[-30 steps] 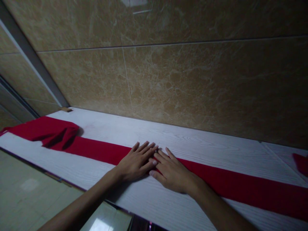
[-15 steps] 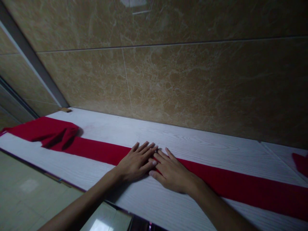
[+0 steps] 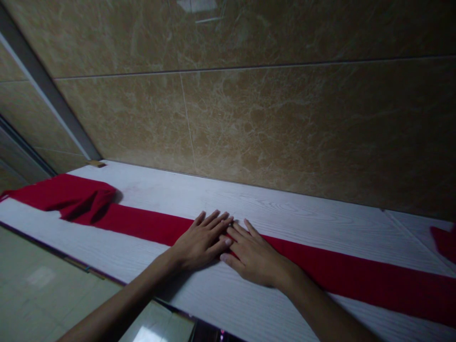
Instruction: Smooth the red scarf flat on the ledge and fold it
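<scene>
Lengthwise, a red cloth strip (image 3: 356, 270) is running along the white wood-grain tabletop (image 3: 292, 204), lying flat for most of its length and bunching into folds toward the tabletop's left end. Behind the tabletop, a brown marbled tile wall (image 3: 249, 118) is rising from the back edge; a grey metal post (image 3: 53, 90) is slanting up near the back left corner, where a small brown block (image 3: 97, 164) is sitting. At the tabletop's right end another red patch (image 3: 443, 243) is showing, cut off by the view; cannot tell whether it is joining the strip. Pale floor tiles (image 3: 28, 280) are showing below the front edge, beside a dark area too dim to make out.

Both forearms are reaching in over the tabletop's front edge and angling toward each other. Left hand (image 3: 203, 242) is resting palm down across the strip near the tabletop's middle, fingers extended and slightly spread. Right hand (image 3: 254, 254) is lying just beside it, also palm down, fingers fanned, tips meeting the left hand's; cannot tell exactly which fingers are overlapping.
</scene>
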`<state>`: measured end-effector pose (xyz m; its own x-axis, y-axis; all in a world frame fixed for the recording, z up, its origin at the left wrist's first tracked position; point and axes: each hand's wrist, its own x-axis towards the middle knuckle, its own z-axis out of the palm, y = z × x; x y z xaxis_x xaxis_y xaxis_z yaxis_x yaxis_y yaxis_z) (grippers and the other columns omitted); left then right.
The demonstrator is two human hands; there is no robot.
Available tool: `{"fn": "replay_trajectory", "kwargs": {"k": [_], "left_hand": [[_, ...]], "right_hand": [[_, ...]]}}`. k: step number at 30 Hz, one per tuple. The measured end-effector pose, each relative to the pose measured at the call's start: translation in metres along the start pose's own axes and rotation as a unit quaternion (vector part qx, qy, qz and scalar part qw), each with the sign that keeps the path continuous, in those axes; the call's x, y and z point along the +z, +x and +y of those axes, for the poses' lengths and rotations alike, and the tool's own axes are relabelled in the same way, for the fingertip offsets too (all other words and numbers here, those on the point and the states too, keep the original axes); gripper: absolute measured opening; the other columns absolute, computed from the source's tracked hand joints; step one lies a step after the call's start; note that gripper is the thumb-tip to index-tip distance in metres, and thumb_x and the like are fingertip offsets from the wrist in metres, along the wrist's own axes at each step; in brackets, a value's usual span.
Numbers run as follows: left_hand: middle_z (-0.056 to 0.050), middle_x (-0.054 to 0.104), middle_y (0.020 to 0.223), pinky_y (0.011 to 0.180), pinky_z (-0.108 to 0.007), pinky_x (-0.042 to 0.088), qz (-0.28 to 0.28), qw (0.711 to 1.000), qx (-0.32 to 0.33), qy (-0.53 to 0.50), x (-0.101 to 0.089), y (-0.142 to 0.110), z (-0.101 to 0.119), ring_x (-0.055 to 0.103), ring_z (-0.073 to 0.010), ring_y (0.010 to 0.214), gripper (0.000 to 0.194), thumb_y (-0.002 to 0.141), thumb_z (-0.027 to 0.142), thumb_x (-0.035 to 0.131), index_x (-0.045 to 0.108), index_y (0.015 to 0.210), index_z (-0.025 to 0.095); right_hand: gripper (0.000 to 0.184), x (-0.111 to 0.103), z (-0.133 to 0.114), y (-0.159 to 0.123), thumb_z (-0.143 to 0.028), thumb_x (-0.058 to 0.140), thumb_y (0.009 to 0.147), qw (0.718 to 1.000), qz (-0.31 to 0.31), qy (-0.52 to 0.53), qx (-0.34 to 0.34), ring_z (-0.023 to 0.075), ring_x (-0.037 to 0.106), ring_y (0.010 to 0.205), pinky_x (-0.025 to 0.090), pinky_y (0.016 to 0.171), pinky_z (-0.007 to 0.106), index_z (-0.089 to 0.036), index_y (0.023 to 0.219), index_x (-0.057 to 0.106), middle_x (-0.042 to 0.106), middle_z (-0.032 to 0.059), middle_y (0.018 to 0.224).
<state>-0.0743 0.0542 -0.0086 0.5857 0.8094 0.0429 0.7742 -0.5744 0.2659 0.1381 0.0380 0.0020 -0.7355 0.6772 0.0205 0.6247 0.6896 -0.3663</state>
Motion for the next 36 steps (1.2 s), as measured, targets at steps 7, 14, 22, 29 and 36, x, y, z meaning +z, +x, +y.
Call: {"fn": "replay_trajectory", "kwargs": {"k": [7,14,22,29,36], "left_hand": [[-0.004,0.026,0.167,0.127,-0.055,0.011,-0.002,1.000,0.000,0.001,0.0005,-0.0003,-0.0014,0.019,-0.0276,0.157,0.066,0.105,0.063,0.027,0.023,0.163,0.030],[-0.004,0.024,0.167,0.127,-0.056,0.010,-0.008,1.000,-0.004,-0.001,-0.0004,-0.0002,0.0000,0.017,-0.0280,0.157,0.067,0.105,0.063,0.027,0.022,0.163,0.030],[-0.004,0.024,0.167,0.127,-0.055,0.010,-0.014,1.000,-0.010,0.004,-0.0009,0.0000,0.0007,0.017,-0.0272,0.157,0.067,0.105,0.063,0.026,0.022,0.163,0.029],[-0.004,0.026,0.167,0.127,-0.053,0.010,-0.005,1.000,-0.004,0.010,-0.0008,-0.0001,0.0006,0.018,-0.0267,0.157,0.066,0.106,0.062,0.027,0.022,0.163,0.029],[-0.003,0.023,0.168,0.127,-0.054,0.009,-0.021,1.000,-0.017,0.005,-0.0015,-0.0002,0.0025,0.015,-0.0269,0.158,0.067,0.105,0.062,0.026,0.020,0.163,0.030]], "right_hand": [[0.062,-0.0002,-0.0003,-0.0008,-0.054,0.034,0.107,1.000,0.000,0.005,0.000,0.0260,0.015,0.157,0.000,0.128,0.052,-0.015,0.154,0.045,0.031,0.0142,0.165],[0.062,-0.0015,-0.0007,-0.0009,-0.055,0.033,0.107,1.000,-0.003,0.001,0.003,0.0256,0.015,0.157,0.000,0.128,0.051,-0.016,0.154,0.045,0.033,0.0140,0.165],[0.062,-0.0001,0.0000,0.0003,-0.054,0.034,0.107,1.000,-0.005,0.007,0.003,0.0265,0.014,0.157,0.000,0.127,0.052,-0.015,0.155,0.043,0.031,0.0148,0.166],[0.061,-0.0013,-0.0009,-0.0017,-0.053,0.035,0.107,1.000,-0.002,0.009,0.001,0.0265,0.015,0.157,0.000,0.127,0.052,-0.016,0.155,0.043,0.031,0.0151,0.166],[0.063,-0.0006,0.0000,0.0002,-0.055,0.034,0.107,1.000,-0.004,0.007,0.004,0.0261,0.013,0.157,0.000,0.127,0.052,-0.017,0.156,0.041,0.029,0.0140,0.166]]}}
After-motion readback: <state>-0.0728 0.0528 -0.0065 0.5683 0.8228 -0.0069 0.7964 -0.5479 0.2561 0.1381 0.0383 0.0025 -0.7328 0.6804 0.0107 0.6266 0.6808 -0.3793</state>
